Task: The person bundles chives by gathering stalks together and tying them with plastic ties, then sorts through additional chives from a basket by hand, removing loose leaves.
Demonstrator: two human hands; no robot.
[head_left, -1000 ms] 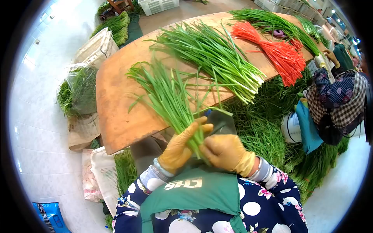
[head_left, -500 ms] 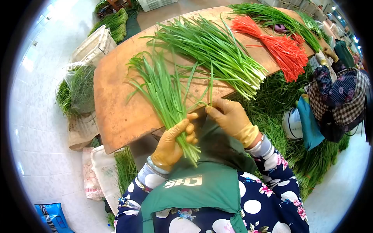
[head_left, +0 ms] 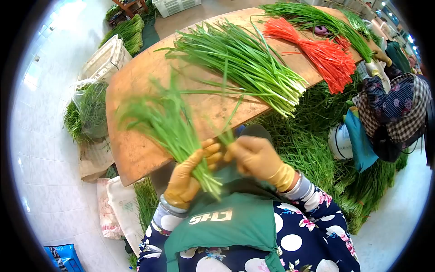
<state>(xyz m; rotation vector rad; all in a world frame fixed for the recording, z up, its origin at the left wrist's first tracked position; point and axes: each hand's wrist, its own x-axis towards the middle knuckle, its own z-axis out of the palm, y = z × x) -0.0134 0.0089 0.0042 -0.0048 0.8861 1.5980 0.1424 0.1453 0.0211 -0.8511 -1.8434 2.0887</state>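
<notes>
My left hand (head_left: 186,174), in a yellow glove, is closed around the lower stems of a bunch of garlic chives (head_left: 170,131). The leaf ends fan out to the upper left over the table and are smeared by motion. Close by on the right, my right hand (head_left: 259,162), gloved too, has its fingers pinched on a few loose chive leaves (head_left: 225,135), which are blurred. Beyond both hands, a larger pile of garlic chives (head_left: 240,65) lies on the wooden table (head_left: 136,95), its pale stem ends pointing to the lower right.
Red ties (head_left: 328,61) lie right of the pile, with more chives (head_left: 335,25) behind. Another person's gloved hand (head_left: 376,68) is at the far right, near a white bucket (head_left: 340,141). Loose greens (head_left: 308,136) cover the floor. A white crate (head_left: 106,59) stands left.
The bunch in my left hand has swung to the left and lower. My right hand has moved down and left, nearer my left hand, with loose leaves in its fingers.
</notes>
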